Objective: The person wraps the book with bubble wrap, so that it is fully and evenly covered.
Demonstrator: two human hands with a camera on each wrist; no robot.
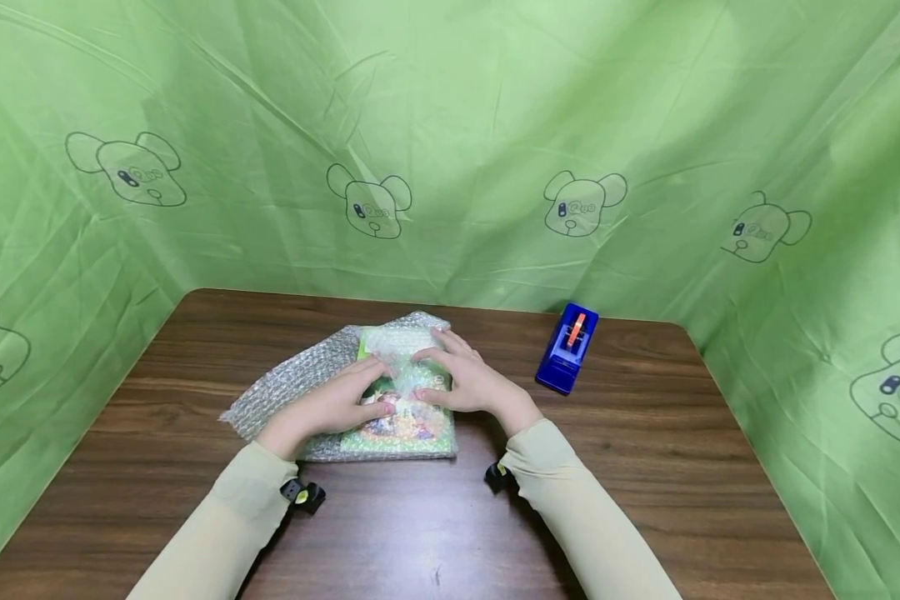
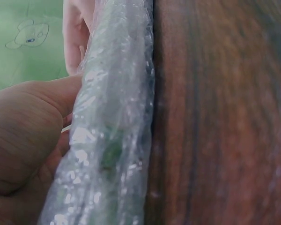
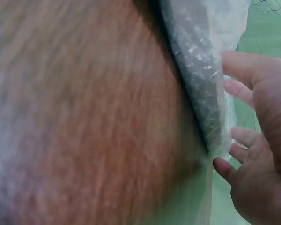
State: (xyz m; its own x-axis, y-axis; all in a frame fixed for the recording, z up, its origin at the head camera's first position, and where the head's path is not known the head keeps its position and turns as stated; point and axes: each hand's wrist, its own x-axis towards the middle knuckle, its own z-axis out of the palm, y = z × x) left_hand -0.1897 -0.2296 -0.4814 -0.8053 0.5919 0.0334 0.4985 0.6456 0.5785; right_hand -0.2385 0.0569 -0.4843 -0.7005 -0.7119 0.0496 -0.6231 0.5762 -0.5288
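A flat book with a green, colourful cover [image 1: 401, 429] lies under clear bubble wrap [image 1: 292, 387] on the table, a loose flap of the wrap spreading to the left. My left hand [image 1: 326, 406] rests on the left part of the wrapped book, fingers extended over it. From the other side, my right hand [image 1: 474, 381] touches the wrap over the right part with spread fingers. Close up in the left wrist view, the thumb lies against the bubble wrap [image 2: 114, 103]. In the right wrist view, the right fingers meet the bubble wrap [image 3: 196, 56] near its edge.
A blue tape dispenser [image 1: 561, 371] with an orange part stands at the back right of the brown wooden table [image 1: 645, 467]. Green cloth [image 1: 465, 125] with bear-head drawings hangs behind the table and along both sides.
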